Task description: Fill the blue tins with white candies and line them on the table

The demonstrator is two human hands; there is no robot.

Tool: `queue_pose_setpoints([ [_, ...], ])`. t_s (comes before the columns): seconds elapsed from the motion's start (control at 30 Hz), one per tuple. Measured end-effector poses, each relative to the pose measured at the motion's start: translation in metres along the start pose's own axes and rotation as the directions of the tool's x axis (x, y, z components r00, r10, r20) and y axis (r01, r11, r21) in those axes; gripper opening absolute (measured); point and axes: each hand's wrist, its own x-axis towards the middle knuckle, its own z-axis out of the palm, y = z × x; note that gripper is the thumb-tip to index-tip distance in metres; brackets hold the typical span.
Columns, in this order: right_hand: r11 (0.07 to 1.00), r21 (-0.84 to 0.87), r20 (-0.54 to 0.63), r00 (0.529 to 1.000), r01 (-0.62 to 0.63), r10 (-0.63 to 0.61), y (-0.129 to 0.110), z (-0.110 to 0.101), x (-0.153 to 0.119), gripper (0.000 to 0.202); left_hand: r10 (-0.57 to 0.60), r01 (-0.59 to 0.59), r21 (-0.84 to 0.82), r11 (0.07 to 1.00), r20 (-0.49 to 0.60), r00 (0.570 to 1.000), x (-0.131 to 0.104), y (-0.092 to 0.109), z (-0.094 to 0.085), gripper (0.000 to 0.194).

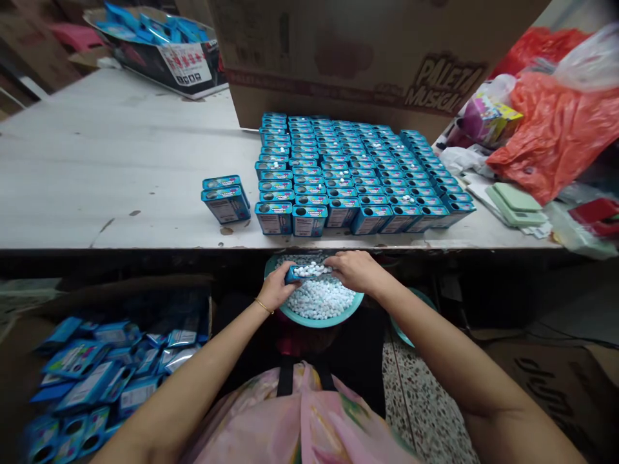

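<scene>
My left hand [277, 288] is closed around the left end of a small blue box [290, 274], held level over a turquoise basin [323, 322]. White pellet-like candies [312, 269] are heaped along the box's top. At its right end, my right hand [356, 269] has its fingers curled together against the candies; whether they grip the box or some pellets is hidden. Loose white candies [324, 299] fill the basin below. On the table, two blue boxes [226, 203] stand side by side, left of a packed block of upright blue boxes [309, 219].
Behind the block stands a large cardboard carton [338, 58]. A carton of blue packs [193, 71] sits at the back left of the white table [97, 161]. Flattened blue boxes [97, 374] fill a carton at lower left. Orange bags [556, 129] and a pale green scale [515, 205] lie right.
</scene>
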Motion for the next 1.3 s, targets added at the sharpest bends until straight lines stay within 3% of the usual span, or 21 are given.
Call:
queue_pose_setpoints([
  [0.2, 0.996, -0.086, 0.001, 1.000, 0.014, -0.014, -0.010, -0.016, 0.002, 0.027, -0.008, 0.008, -0.006, 1.000, -0.011, 1.000, 0.001, -0.003, 0.001, 0.043],
  [0.33, 0.998, -0.065, -0.037, 0.999, -0.011, 0.009, -0.004, -0.021, -0.009, 0.030, 0.063, -0.063, -0.016, 0.998, -0.029, 0.998, -0.002, -0.002, -0.001, 0.042],
  [0.43, 0.999, -0.012, -0.053, 0.998, -0.042, 0.042, 0.003, -0.013, -0.021, 0.033, 0.142, -0.139, 0.051, 0.989, -0.060, 0.988, -0.006, 0.005, -0.004, 0.041],
  [0.63, 0.990, -0.024, 0.024, 0.990, -0.141, 0.141, 0.008, 0.018, -0.039, 0.032, 0.249, -0.232, 0.273, 0.933, -0.028, 0.968, -0.018, 0.011, -0.020, 0.042],
  [0.83, 0.977, 0.034, 0.010, 0.977, -0.212, 0.211, 0.017, 0.040, -0.046, 0.035, 0.181, -0.193, -0.018, 0.981, -0.268, 0.946, -0.034, 0.001, -0.048, 0.034],
  [1.0, 0.968, 0.143, -0.031, 0.977, -0.206, 0.213, 0.026, 0.065, -0.043, 0.036, 0.164, -0.216, -0.100, 0.971, -0.375, 0.912, -0.037, 0.008, -0.072, 0.035],
  [1.17, 0.947, 0.259, -0.062, 0.976, -0.188, 0.210, 0.031, 0.098, -0.046, 0.035, -0.028, -0.081, -0.181, 0.980, -0.526, 0.850, -0.003, -0.012, -0.119, 0.044],
  [1.3, 0.921, 0.345, -0.050, 0.977, -0.179, 0.209, 0.028, 0.121, -0.048, 0.036, -0.052, -0.041, -0.179, 0.983, -0.486, 0.873, 0.041, -0.047, -0.152, 0.044],
])
